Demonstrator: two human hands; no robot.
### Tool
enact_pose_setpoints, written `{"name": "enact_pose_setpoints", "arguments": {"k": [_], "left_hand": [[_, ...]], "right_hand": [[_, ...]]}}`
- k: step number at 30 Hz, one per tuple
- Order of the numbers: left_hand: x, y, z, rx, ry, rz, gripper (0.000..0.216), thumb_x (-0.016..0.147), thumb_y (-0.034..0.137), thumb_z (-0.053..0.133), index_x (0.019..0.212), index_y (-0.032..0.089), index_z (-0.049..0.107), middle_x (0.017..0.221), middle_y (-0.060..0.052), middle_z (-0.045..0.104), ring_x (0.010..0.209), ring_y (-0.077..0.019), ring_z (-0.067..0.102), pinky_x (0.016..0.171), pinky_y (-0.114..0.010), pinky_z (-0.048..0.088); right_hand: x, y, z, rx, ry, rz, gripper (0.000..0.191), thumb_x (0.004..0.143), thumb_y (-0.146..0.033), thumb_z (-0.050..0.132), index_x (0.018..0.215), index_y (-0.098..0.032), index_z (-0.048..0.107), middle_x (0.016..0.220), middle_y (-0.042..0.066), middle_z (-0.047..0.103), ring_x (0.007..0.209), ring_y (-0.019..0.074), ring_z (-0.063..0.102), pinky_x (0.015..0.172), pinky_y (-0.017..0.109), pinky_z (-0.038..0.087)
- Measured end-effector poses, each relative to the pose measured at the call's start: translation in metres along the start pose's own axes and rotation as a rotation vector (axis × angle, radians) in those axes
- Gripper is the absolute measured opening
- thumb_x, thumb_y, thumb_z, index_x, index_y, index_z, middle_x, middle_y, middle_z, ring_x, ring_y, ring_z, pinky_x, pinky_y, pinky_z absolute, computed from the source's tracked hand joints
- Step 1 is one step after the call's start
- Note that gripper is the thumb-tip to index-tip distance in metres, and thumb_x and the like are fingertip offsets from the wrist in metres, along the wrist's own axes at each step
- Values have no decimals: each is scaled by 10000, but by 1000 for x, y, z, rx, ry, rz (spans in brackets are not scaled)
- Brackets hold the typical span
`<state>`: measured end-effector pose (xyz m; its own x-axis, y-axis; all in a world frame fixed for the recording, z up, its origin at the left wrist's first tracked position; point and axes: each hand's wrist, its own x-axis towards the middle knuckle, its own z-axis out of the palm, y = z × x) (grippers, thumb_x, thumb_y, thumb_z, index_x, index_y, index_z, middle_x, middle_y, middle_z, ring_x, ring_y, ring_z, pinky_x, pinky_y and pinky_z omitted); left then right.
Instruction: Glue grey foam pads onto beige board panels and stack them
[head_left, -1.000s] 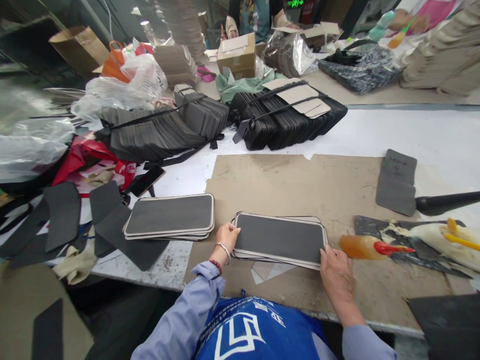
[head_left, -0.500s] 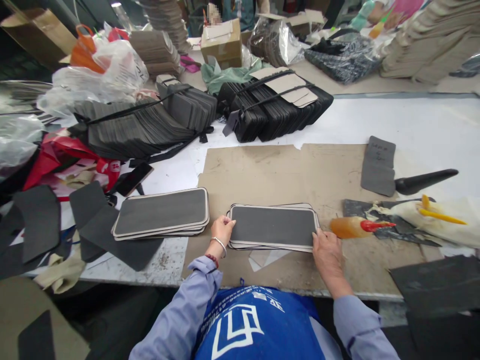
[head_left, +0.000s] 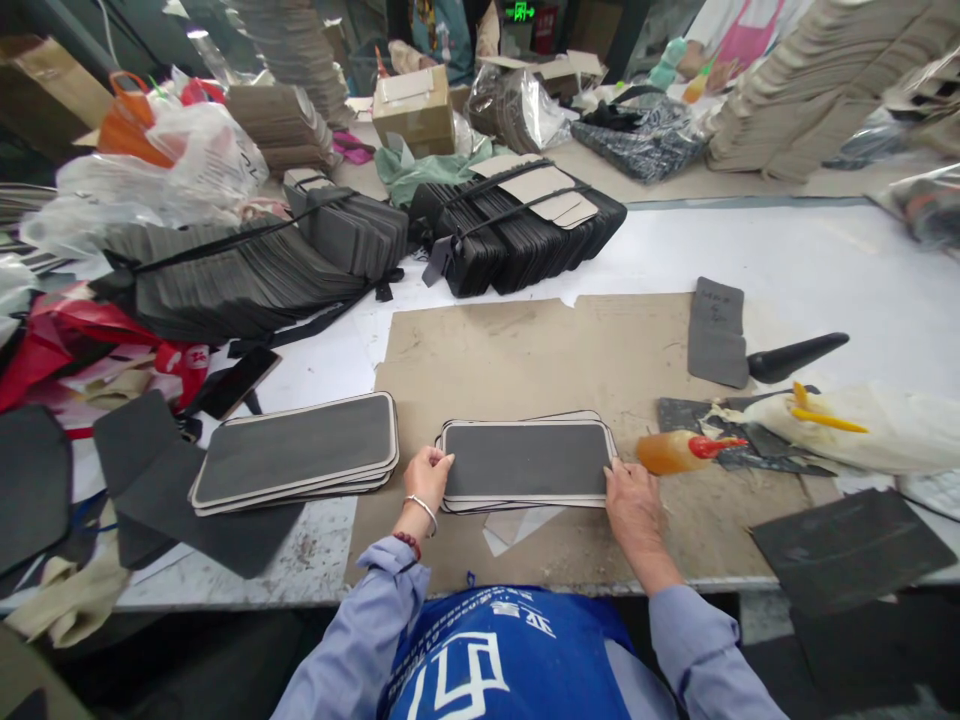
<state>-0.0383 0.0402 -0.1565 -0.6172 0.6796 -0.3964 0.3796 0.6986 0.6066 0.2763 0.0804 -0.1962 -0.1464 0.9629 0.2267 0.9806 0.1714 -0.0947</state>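
A dark grey rounded rectangular panel (head_left: 525, 462) with a pale border lies on top of a small stack of similar panels in front of me. My left hand (head_left: 426, 485) pinches its left edge between thumb and fingers. At the opposite end, my right hand (head_left: 634, 505) is closed on the right edge, near the lower corner. A second stack of bordered panels (head_left: 296, 445) lies to the left, slightly fanned. Just right of my right hand, an orange bottle with a red nozzle (head_left: 667, 453) lies on its side.
Brown card (head_left: 480, 350) covers the table under the panels. Strapped bundles of black pieces (head_left: 517, 235) stand behind. To the right are a white bottle with a yellow nozzle (head_left: 780, 415), a black-handled tool (head_left: 799, 357) and grey sheets (head_left: 855, 545). A phone (head_left: 240, 382) lies left.
The camera view has turned a little, so the table items appear shifted left. Both hands keep their hold at the two ends of the panel, which looks almost unmoved on its stack.
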Motion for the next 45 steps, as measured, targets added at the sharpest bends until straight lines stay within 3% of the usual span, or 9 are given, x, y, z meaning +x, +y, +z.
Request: {"name": "enact_pose_setpoints", "arguments": {"k": [10, 17, 23, 28, 32, 34, 36, 39, 45], "left_hand": [[-1, 1, 1, -5, 5, -3, 143, 664, 238, 601, 553, 197, 520, 557, 29, 565, 586, -144, 547, 599, -245, 400], [-3, 2, 5, -38, 44, -30, 146, 672, 192, 615, 558, 185, 525, 564, 37, 554, 587, -124, 536, 605, -230, 393], [0, 1, 5, -33, 44, -21, 165, 675, 183, 624, 553, 182, 513, 543, 47, 527, 573, -118, 522, 591, -226, 392], [-7, -5, 5, 21, 102, 3, 98, 708, 219, 622, 683, 186, 532, 628, 21, 548, 628, -146, 534, 639, -268, 427], [-21, 2, 18, 269, 206, 376, 180, 836, 244, 480, 979, 169, 561, 998, -105, 597, 984, -226, 526, 869, -391, 403], [-23, 9, 29, 420, 142, 659, 341, 852, 312, 468, 1168, 188, 492, 1228, -122, 512, 1181, -253, 415, 972, -440, 343], [-21, 16, 39, 505, 33, 797, 481, 839, 427, 470, 1278, 244, 401, 1389, -86, 366, 1302, -267, 260, 1045, -474, 255], [-13, 20, 47, 564, -61, 791, 553, 835, 536, 402, 1329, 297, 329, 1460, -57, 241, 1343, -272, 158, 1073, -502, 181], [-9, 15, 50, 597, -102, 770, 578, 832, 509, 432, 1354, 311, 286, 1472, -72, 204, 1354, -274, 119, 1083, -516, 129]], "right_hand": [[-2, -2, -4, 33, 15, 31, 348, 892, -325, 311, 936, -151, 609, 801, 89, 537, 737, 200, 437, 647, 308, 353], [6, -10, -16, 25, 129, -58, 474, 891, -323, 329, 1218, 0, 444, 994, 223, 561, 961, 292, 501, 813, 414, 406], [37, -42, -1, 26, 20, -342, 579, 873, -404, 371, 1299, -12, 342, 1319, 244, 384, 1260, 313, 287, 984, 465, 308], [39, -49, 19, -20, -83, -373, 580, 869, -389, 316, 1322, -26, 297, 1393, 221, 295, 1314, 298, 179, 1021, 506, 236], [37, -48, 19, -4, -120, -351, 604, 869, -390, 312, 1363, -54, 220, 1419, 203, 255, 1323, 296, 165, 1020, 515, 232], [37, -50, 15, 6, -124, -352, 596, 880, -385, 287, 1366, -48, 212, 1422, 205, 244, 1323, 300, 165, 1030, 513, 215], [39, -51, 13, 16, -125, -355, 593, 885, -383, 275, 1367, -44, 207, 1424, 211, 234, 1324, 303, 163, 1034, 514, 210], [40, -51, 12, 39, -131, -354, 601, 885, -388, 290, 1377, -59, 189, 1430, 206, 228, 1325, 307, 165, 1031, 522, 217], [39, -51, 15, 70, -137, -333, 628, 872, -396, 361, 1390, -94, 170, 1437, 190, 223, 1323, 306, 174, 1036, 531, 204]]}}
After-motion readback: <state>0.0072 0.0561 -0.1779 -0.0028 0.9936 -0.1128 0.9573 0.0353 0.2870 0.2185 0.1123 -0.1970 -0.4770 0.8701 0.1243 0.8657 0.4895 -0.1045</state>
